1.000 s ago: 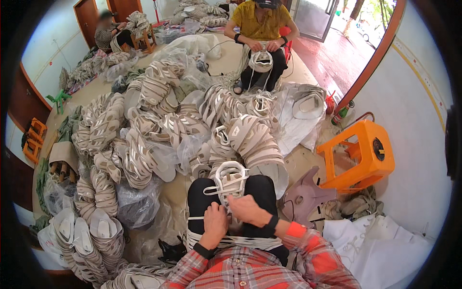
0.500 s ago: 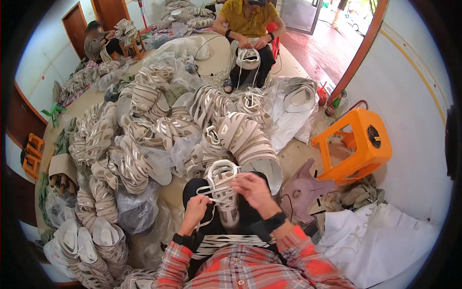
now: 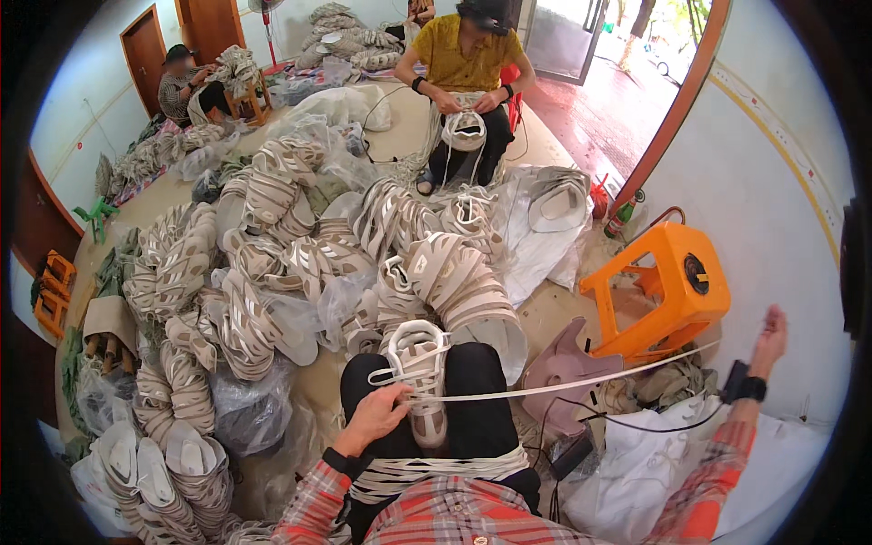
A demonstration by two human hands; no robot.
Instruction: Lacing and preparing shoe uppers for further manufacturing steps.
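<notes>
On my lap, between my black-clad thighs, a beige and white shoe upper (image 3: 427, 423) stands with its collar away from me. A white shoelace (image 3: 545, 389) is threaded through its eyelets and stretches taut far out to the right. My left hand (image 3: 378, 420) is closed at the upper's left side, its fingertips pinching where the lace leaves it. Out by the right wall, my right hand (image 3: 770, 341) is raised with fingers together at the lace's far end. The pale lace fades against the wall there. A bundle of white laces (image 3: 436, 472) lies across my lap.
Stacked shoe uppers (image 3: 463, 272) crowd the floor ahead and left. An orange stool (image 3: 672, 277), a mauve plastic piece (image 3: 559, 368), white sheeting (image 3: 627, 472) and a black cable (image 3: 649, 425) are at my right. Opposite sits a co-worker (image 3: 468, 68) handling another shoe.
My right hand has swung from the shoe far out to the right, drawing the lace out straight. My left hand has moved slightly right and down, against the upper.
</notes>
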